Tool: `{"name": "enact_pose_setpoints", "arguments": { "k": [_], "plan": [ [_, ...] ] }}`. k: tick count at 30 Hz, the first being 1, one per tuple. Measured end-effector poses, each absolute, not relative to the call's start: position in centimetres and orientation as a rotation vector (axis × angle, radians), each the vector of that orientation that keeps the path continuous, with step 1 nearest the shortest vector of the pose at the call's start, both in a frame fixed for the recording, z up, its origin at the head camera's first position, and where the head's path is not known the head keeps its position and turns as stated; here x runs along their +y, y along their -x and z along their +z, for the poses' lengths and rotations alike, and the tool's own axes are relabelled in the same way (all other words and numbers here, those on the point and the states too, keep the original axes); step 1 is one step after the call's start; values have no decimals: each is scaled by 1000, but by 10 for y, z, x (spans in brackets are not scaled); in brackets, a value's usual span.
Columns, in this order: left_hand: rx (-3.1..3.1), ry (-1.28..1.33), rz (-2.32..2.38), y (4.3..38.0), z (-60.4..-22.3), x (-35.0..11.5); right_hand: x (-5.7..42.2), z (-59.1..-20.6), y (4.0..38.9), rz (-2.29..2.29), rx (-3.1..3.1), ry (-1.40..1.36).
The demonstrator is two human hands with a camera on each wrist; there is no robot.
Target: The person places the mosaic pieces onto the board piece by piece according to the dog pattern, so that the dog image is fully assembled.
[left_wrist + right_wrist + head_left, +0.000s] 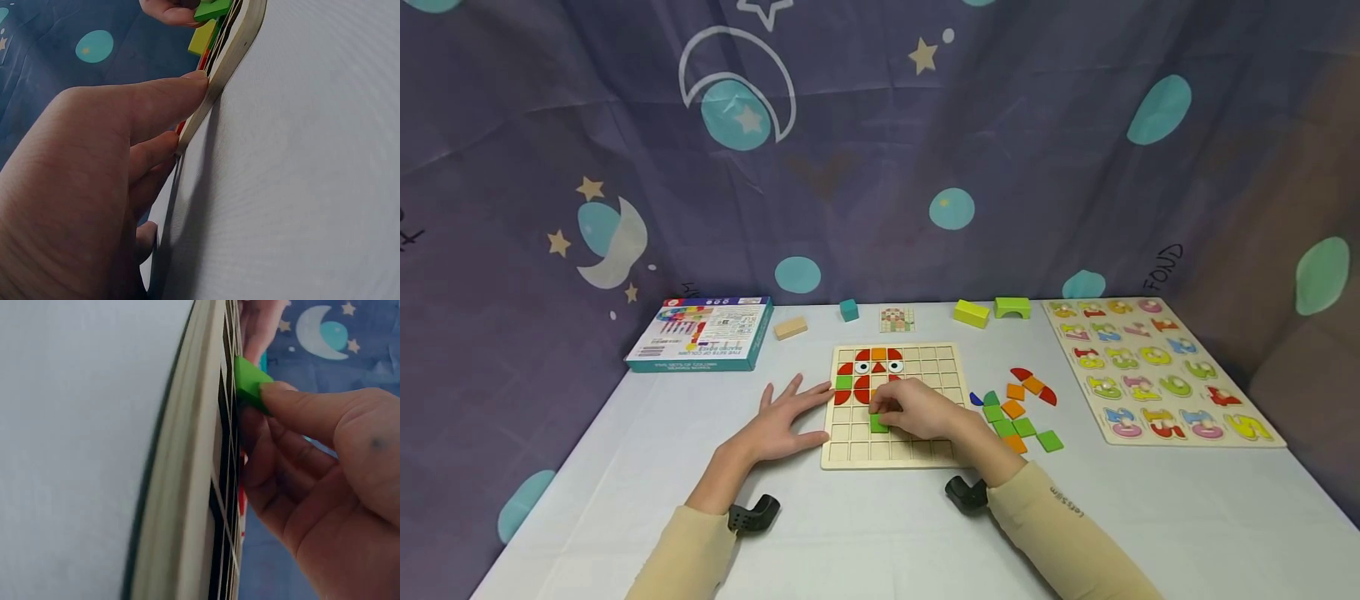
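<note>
The right hand (919, 408), angled in from near right, pinches a green square tile (878, 426) tilted over the left half of a pale wooden grid board (847, 452). The left hand (781, 423), fingers spread, touches its left edge. Right fingers partly hide red pieces (862, 385); tile-board contact is unclear.

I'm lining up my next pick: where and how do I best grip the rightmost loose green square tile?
Pinch the green square tile by two opposite edges, probably best from above and its near side: it looks thin, lies flat, and has bare white table on its near and right sides.
</note>
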State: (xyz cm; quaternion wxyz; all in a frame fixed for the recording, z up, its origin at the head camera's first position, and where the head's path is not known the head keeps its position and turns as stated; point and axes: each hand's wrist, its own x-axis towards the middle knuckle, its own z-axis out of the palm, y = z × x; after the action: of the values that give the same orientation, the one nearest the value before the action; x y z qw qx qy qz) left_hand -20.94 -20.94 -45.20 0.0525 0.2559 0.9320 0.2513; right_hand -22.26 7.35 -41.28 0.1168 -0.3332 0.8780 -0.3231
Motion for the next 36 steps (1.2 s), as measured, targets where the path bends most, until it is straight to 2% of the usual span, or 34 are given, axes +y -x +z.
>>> {"name": "enact_pose_setpoints", "arguments": {
  "k": [23,36],
  "plan": [
    [2828,-786,778,209,-452,-209,77,-409,213,-880,2582,1012],
    [2842,-791,764,210,-455,-210,126,-405,220,-976,2633,906]
  ]
}}
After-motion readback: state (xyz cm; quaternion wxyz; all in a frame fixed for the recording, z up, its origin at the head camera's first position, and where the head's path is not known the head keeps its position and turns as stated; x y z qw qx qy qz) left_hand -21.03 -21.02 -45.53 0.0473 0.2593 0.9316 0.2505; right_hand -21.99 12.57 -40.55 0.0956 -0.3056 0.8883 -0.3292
